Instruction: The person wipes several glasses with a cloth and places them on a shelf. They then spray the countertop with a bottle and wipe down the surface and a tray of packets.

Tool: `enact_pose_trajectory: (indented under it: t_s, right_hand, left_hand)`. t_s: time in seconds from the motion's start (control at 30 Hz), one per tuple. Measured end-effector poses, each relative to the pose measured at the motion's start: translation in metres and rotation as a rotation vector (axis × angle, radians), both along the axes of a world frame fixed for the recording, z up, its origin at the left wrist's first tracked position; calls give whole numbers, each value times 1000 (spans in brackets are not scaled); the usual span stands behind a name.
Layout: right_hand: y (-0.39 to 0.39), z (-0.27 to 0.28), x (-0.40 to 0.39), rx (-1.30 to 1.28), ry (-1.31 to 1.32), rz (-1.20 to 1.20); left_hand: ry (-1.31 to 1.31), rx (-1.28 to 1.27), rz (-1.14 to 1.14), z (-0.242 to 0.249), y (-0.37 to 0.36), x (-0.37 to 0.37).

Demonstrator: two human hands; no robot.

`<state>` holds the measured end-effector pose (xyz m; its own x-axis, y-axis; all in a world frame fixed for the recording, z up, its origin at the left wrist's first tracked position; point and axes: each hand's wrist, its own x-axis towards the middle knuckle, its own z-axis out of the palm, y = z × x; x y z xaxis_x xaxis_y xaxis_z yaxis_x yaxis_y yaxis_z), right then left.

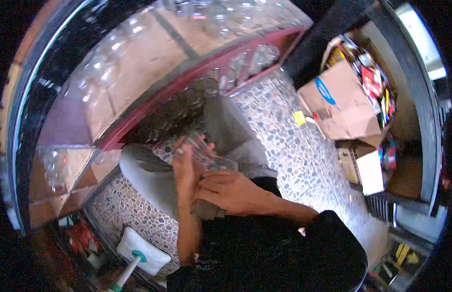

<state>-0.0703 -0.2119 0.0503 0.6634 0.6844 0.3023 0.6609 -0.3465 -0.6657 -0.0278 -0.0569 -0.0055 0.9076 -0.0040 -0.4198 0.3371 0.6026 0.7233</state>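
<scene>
My left hand (183,161) is raised in front of my lap, its fingers curled around a clear glass vessel (200,150) that is smeared by motion. Close against that wrist, my right hand (227,189) lies with its fingers bent and pressed together. A grey-brown cloth-like patch (209,210) shows just below the right fingers; what they grip is hidden. Just beyond both hands, clear glassware (170,114) fills the dark lower opening of a red-edged cabinet (138,117).
More glasses (109,70) stand on the cabinet's upper shelf. An open cardboard box (340,100) full of colourful packets sits to the right on the pebbled floor (294,160). A white flat-headed mop (144,250) with a green joint lies at lower left.
</scene>
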Motion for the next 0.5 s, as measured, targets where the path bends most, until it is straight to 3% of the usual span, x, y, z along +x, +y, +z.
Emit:
enact_pose_trajectory:
  t_s: [0.1,0.17,0.23,0.3,0.37,0.43,0.5]
  right_hand:
    - [1,-5,-6,51,-108,-63]
    - [-5,1,-8,19,-1,-24]
    - [-12,-4,-10,-9,104,29]
    - [-17,-24,-14,66,126,-38]
    - [-19,-37,-14,112,245,-82]
    - [-20,-52,-13,162,357,-121]
    - [-21,-69,-11,161,455,-196]
  left_hand:
    - [-1,21,-26,13,3,13]
    - [-13,30,10,32,0,24]
    - [-195,-124,99,39,7,44]
    - [-316,-52,124,54,21,72]
    - [-372,72,137,68,35,99]
    - [-674,567,186,80,38,124]
    - [-699,731,229,83,48,152]
